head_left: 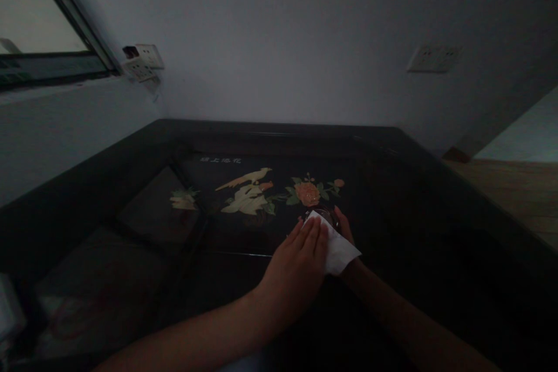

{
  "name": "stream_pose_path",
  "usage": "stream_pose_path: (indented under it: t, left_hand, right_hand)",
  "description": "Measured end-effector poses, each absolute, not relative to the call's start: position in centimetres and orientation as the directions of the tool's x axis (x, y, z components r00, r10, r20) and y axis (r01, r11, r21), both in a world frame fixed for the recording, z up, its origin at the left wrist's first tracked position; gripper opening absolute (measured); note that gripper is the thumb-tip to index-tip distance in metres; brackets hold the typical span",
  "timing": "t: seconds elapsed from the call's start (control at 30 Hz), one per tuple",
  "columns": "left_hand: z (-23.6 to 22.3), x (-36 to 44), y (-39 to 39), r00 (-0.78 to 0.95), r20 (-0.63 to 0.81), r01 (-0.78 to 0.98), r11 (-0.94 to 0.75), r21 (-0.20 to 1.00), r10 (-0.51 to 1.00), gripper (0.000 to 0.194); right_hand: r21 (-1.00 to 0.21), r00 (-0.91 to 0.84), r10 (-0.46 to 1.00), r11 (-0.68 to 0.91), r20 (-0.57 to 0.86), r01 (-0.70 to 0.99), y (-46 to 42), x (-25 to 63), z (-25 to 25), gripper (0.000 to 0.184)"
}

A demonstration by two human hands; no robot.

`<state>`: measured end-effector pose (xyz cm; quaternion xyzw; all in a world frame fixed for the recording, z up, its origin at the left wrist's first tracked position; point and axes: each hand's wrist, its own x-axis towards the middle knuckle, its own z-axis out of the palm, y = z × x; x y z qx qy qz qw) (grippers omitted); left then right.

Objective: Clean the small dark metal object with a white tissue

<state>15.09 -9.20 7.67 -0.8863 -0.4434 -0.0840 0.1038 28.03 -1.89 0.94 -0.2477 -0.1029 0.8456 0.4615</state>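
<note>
A dark lacquered table [392, 197] carries an inlaid picture of birds and a flower [261, 189]. My left hand [296, 261] lies with its fingers together on a white tissue [337, 247], pressing it against a small clear glass [325, 216]. Behind the tissue, my right hand [344, 226] is mostly hidden; its fingers curl round the glass. The room is dim and the glass is hard to make out.
A white wall rises behind the table, with a socket plate [433, 58] at the right and a socket box [142, 61] by the window frame [56, 64] at the left. Wooden floor [510, 192] shows at the right. A pale object [9, 314] sits at the far left edge.
</note>
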Motion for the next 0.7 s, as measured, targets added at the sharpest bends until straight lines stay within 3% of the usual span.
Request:
stream_pose_path:
  t: [0.2, 0.5, 0.7]
  left_hand:
    - [7.8, 14.5, -8.0, 0.581, 0.173, 0.811, -0.584, -0.035, 0.795, 0.058]
    - [7.2, 14.6, -9.1, 0.539, 0.245, 0.843, -0.515, -0.157, 0.806, 0.044]
    - [7.2, 15.5, -10.0, 0.582, 0.294, 0.812, -0.566, -0.146, 0.758, 0.043]
  right_hand:
    - [-0.439, -0.371, 0.864, -0.494, -0.339, -0.750, -2.5, 27.7, 1.8, 0.031]
    - [-0.496, -0.371, 0.875, -0.483, -0.311, -0.722, -2.2, 27.4, 2.0, 0.032]
    - [-0.517, -0.443, 0.826, -0.563, -0.348, -0.645, -1.3, 28.3, 1.8, 0.035]
